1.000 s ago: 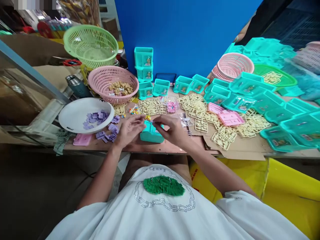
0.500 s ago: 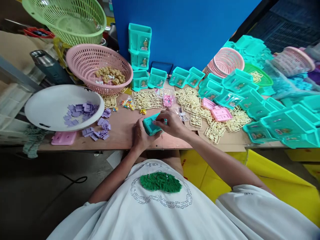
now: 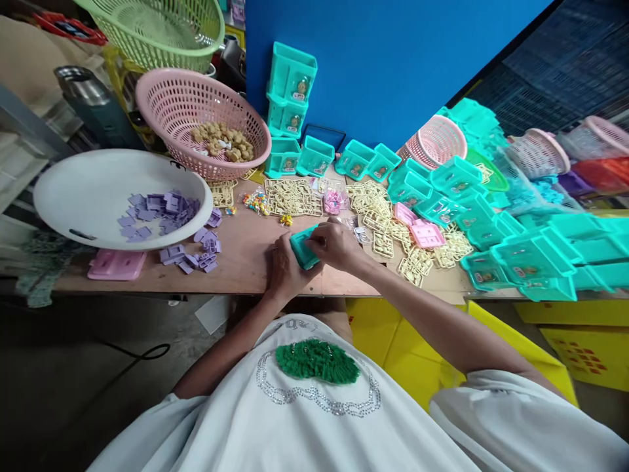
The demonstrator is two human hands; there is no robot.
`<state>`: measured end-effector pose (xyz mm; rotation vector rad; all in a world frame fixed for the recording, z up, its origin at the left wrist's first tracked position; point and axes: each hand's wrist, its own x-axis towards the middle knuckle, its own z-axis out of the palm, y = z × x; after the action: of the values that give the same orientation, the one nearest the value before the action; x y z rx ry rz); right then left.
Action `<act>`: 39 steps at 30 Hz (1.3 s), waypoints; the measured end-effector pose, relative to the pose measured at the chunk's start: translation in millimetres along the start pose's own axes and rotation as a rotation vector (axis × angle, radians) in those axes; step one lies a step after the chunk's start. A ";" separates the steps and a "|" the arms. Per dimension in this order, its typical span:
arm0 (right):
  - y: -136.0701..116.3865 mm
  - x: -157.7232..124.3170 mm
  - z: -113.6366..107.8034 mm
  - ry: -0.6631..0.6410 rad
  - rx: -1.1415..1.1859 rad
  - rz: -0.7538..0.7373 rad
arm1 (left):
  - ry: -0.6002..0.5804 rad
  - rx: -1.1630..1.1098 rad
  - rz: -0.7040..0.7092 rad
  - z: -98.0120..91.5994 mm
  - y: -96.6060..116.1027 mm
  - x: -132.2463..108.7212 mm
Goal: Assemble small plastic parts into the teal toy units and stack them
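Observation:
My left hand [image 3: 289, 265] is wrapped around a small turquoise plastic box [image 3: 303, 248] near the table's front edge. Over the box's right side, the fingers of my right hand [image 3: 339, 244] are bent and pressed together; whatever they pinch is hidden. Just beyond the box lies a small yellow flower-like piece [image 3: 285, 220]. Cream plastic parts on frames [image 3: 293, 196] spread behind it, beside a clear bag of pink pieces [image 3: 334, 200]. To the left of my left hand are loose purple plastic pieces [image 3: 189, 259].
A white basin [image 3: 73, 190] with purple pieces and a pink basket [image 3: 162, 98] of tan pieces stand at left. Turquoise boxes [image 3: 314, 156] line the back, with more stacked at right [image 3: 528, 259]. Pink trays [image 3: 426, 234] lie on cream frames. A dark flask [image 3: 98, 111] stands far left.
The view has shifted slightly. The turquoise box has turned in my left hand, and my right fingers now sit closer against it.

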<state>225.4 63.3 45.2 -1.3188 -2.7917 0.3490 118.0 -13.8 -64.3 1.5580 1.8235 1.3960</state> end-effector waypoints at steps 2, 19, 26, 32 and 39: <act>-8.4 1.5 -1.3 -0.027 -0.093 -0.011 | -0.004 0.000 0.010 -0.5 -0.3 -0.1; -44.1 2.3 -2.9 -0.099 -0.310 0.159 | 0.016 -0.007 -0.015 3.5 -4.9 3.2; -41.7 7.9 -29.1 -0.298 -0.427 0.043 | 0.027 0.007 0.022 4.3 -7.8 1.9; -45.6 15.6 -21.6 -0.375 -0.458 0.025 | 0.021 0.018 0.030 3.4 -7.6 0.6; -40.0 8.3 -5.8 -0.259 -0.383 0.034 | -0.020 0.042 -0.031 2.8 -5.9 0.5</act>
<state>190.5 46.1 58.9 -1.4871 -3.1744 -0.0221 116.8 -11.6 -70.4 1.5514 1.8686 1.3319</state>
